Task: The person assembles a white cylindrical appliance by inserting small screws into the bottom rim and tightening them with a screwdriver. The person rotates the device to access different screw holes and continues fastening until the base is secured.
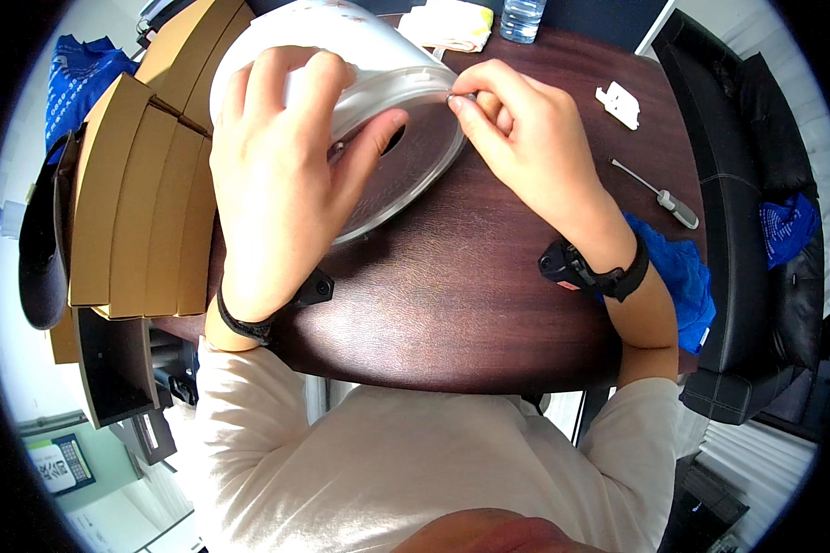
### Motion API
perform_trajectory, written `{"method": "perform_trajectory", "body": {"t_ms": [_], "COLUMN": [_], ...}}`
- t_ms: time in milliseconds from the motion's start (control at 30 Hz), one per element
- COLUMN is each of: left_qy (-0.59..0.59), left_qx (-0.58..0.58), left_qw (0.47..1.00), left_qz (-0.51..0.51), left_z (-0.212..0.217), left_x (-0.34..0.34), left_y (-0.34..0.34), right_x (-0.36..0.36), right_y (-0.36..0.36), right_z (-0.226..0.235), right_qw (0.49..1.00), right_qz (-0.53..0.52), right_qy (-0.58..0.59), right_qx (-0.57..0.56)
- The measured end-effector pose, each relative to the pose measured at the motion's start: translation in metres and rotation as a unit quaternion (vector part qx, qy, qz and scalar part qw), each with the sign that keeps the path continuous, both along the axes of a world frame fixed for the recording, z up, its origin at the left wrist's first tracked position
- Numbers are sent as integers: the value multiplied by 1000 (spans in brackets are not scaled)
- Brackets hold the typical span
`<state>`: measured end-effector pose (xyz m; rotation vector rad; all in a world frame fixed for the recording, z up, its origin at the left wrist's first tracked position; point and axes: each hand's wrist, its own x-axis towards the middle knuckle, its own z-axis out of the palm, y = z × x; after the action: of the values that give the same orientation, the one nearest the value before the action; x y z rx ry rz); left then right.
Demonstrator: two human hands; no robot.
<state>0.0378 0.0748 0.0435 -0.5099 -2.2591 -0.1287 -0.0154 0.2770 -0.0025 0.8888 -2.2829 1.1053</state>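
A white cylindrical housing (378, 32) lies tipped on the table, its round, clear plastic end (378, 221) facing me. My left hand (281, 152) grips its near left side, with the fingers curled over the white wall and the thumb across the clear end. At the right edge of that end, my right hand (526, 120) is closed in a pinch. A small dark tip (450, 97) shows between thumb and forefinger, too small to name. A screwdriver (669, 203) with a grey handle lies to the right, below a small white plastic part (620, 105).
Brown cardboard boxes (148, 203) stand along the left side of the dark wooden table (443, 304). A water bottle (522, 20) and a folded cloth (447, 23) are at the back. A blue cloth (678, 276) lies by my right forearm, near a black sofa (738, 203).
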Motion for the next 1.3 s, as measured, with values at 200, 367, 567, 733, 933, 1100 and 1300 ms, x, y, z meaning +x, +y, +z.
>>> {"method": "perform_trajectory", "body": {"t_ms": [200, 367, 567, 733, 933, 1100, 1300], "left_qy": [8, 10, 1, 10, 20, -20, -39], "left_qx": [-3, 0, 2, 8, 7, 36, 53], "left_qw": [1000, 1000, 1000, 1000, 1000, 999, 998], "left_qz": [-3, 2, -4, -7, -6, 2, 7], "left_z": [-1, -1, 0, -3, -2, 3, 2], "left_x": [-2, -1, 1, -2, -4, 0, 1], "left_y": [-2, 0, 0, 1, -3, -2, -3], "right_x": [1, 3, 4, 6, 2, -11, -25], "right_y": [-2, -7, -13, -20, -19, -5, 14], "right_z": [-3, -9, -16, -24, -24, -20, -25], "right_qw": [995, 982, 981, 983, 990, 994, 982], "right_qz": [-29, -50, -62, -72, -76, -95, -60], "right_qy": [93, 175, 185, 159, 100, 61, 4], "right_qx": [21, 52, 13, -52, -60, -2, 182]}}
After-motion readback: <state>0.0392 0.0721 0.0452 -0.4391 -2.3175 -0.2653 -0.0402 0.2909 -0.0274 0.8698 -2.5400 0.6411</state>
